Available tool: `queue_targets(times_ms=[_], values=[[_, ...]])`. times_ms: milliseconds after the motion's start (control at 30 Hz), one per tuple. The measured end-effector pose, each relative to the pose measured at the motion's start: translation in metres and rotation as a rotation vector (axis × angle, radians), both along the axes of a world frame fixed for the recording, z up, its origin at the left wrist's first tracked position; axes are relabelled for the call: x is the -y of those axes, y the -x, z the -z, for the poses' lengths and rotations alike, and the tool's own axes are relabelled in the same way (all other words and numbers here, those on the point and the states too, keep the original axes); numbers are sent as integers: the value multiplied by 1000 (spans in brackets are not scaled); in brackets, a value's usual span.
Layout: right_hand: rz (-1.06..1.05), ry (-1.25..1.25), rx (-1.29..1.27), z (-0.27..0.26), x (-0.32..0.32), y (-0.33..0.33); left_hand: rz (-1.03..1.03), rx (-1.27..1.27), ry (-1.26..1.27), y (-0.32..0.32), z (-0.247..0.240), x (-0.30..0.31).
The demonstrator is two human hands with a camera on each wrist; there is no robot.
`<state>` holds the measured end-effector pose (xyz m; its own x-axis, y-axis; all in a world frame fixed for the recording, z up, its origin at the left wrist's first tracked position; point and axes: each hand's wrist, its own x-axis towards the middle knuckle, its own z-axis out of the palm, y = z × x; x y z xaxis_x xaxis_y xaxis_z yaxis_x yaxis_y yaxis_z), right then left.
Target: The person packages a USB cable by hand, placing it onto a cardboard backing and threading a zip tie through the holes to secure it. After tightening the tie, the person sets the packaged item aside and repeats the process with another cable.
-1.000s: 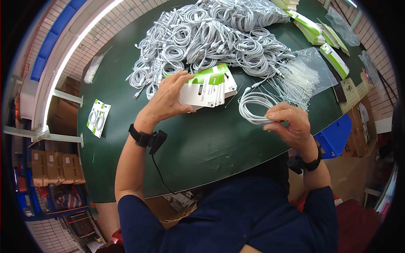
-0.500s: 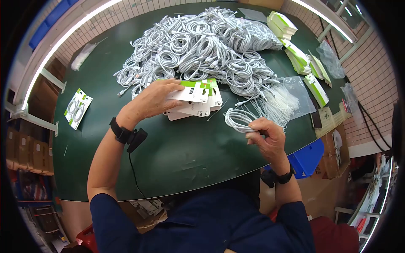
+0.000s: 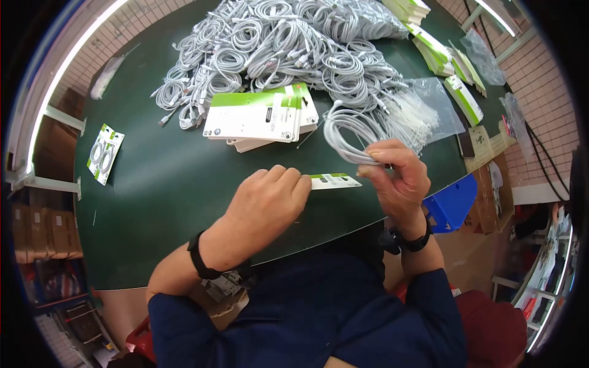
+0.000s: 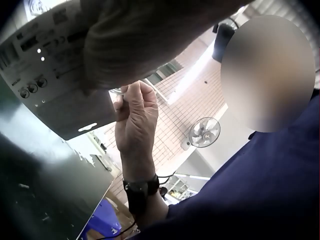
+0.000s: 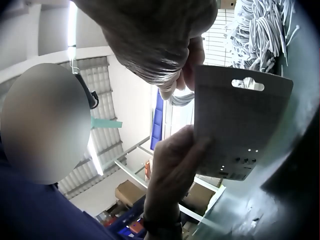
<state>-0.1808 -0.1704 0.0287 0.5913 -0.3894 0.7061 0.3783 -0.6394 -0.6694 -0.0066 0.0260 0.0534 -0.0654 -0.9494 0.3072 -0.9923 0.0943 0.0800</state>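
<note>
My left hand [image 3: 267,199] grips a white-and-green cable packaging card [image 3: 336,181] by one end, low over the near side of the table. In the right wrist view that card [image 5: 235,120] shows a hang slot at one end and small holes at the other. To its right, my right hand [image 3: 402,178] pinches a coiled white cable [image 3: 343,138] between thumb and fingers, the loop pointing up and left. A stack of similar cards [image 3: 251,119] lies beyond my left hand, in front of the cable pile.
A big heap of coiled white cables [image 3: 276,49] covers the far side of the green table [image 3: 165,202]. Loose white cable ties [image 3: 408,119] lie beside a plastic bag [image 3: 445,113]. More cards [image 3: 435,55] are at right; a card with a coil [image 3: 105,154] lies at left.
My left hand has come from the card stack toward my body, carrying one card off its top. My right hand still holds the coiled cable, now close to that card.
</note>
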Motion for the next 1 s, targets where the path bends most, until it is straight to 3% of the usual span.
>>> queue_targets(times_ms=[167,267,500,533,667,800,900,1000], values=[[44,271,-103,28,-12,-17,-12,-89,6,13,35,17],[80,190,-92,41,-14,-20,-14,-127,27,11,46,26],[105,139,-21,48,-10,-27,83,-409,520,15,35,15],[95,145,-9,50,-9,-27,64,-585,437,22,36,3],[49,231,11,50,-7,-22,-205,-1473,-325,31,44,-24],[-22,303,61,53,-9,-19,-176,-2158,-300,27,67,-27],[-72,324,68,55,-14,-15,-255,-2513,-317,23,61,-24],[-94,370,34,56,-17,-8,-325,-2519,-267,26,66,-21]])
